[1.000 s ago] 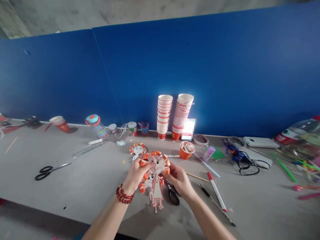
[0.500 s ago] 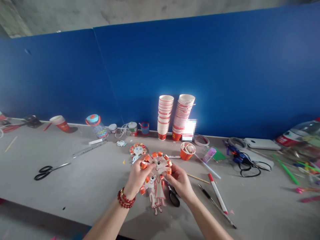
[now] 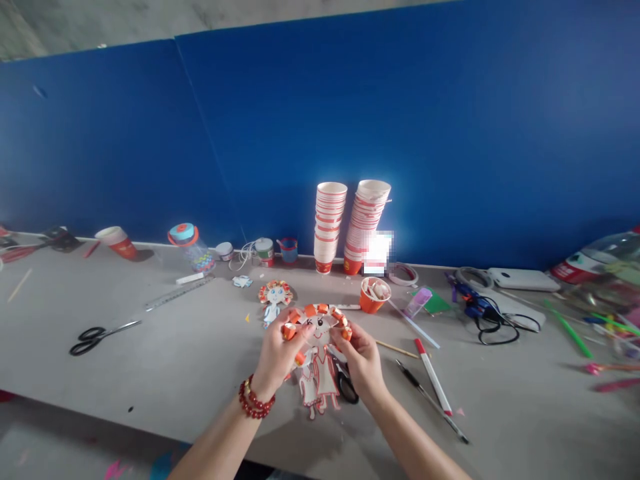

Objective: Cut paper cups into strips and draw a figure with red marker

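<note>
While pinched on its left by the left hand (image 3: 274, 360), is the front paper doll (image 3: 325, 367) in between, long from far to near, pinched just as close on its right by the right hand (image 3: 367, 360).

I take this for a craft workspace: on my feed, paper dolls (image 3: 326, 377), scissors (image 3: 104, 333), a ruler (image 3: 175, 297), a marker (image 3: 434, 379) and stacked paper cups (image 3: 330, 230) fill a long grey table (image 3: 190, 373) against a blue partition (image 3: 280, 120), bare concrete (image 3: 225, 17) above.
</note>
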`<state>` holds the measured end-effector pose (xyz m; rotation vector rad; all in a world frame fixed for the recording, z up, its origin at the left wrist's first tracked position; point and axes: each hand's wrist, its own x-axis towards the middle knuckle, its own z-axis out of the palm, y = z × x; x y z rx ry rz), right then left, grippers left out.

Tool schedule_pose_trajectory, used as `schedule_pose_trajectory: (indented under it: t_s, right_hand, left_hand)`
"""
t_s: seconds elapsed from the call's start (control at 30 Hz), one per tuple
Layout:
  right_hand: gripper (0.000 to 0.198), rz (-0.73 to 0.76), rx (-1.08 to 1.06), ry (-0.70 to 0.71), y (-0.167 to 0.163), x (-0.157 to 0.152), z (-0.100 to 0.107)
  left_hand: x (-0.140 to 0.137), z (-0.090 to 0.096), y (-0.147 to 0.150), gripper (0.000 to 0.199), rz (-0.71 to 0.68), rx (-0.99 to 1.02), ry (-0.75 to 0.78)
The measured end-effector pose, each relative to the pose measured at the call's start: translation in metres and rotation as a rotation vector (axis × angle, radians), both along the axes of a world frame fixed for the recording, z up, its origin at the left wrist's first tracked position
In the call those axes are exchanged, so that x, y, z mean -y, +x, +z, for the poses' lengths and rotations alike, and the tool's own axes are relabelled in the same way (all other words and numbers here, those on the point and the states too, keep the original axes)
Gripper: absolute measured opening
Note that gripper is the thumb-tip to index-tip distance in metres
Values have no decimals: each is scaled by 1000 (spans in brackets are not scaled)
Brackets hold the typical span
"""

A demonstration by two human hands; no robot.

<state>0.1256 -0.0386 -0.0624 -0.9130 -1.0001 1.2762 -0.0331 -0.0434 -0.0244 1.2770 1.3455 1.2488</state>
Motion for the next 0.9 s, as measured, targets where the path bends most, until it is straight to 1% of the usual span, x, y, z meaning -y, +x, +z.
schedule_pose_trajectory:
  t_s: [0.17,0.23,0.3,0.4,0.53,0.6,0.77,0.9]
  right_hand:
    - [24,35,-212,-88,-2,2,-2]
    - [24,39,-256,-109,-3,2,-2]
    - [24,41,-267,-117,-3,3,0]
    - [25,51,-247,-123,-2,4,2]
    - [26,45,-179,-109,-2,5,4]
    - [26,34,-172,-102,-2,6,5]
    - [22,50,-243,-101,-5,6,5]
    - [21,58,-294,-123,-6,7,7]
  left_hand:
    - [-4,-5,2,42,-7,255,-122]
    - [-3,-4,3,44,-57,353,-139]
    - [-3,-3,4,40,-104,415,-139]
    - [-2,-1,5,35,-110,434,-128]
    - [-2,2,5,39,-91,398,-116]
    - [-1,3,5,40,-102,411,-120]
    - [-1,2,6,34,-112,465,-111]
    - [-1,-1,7,34,-114,496,-113]
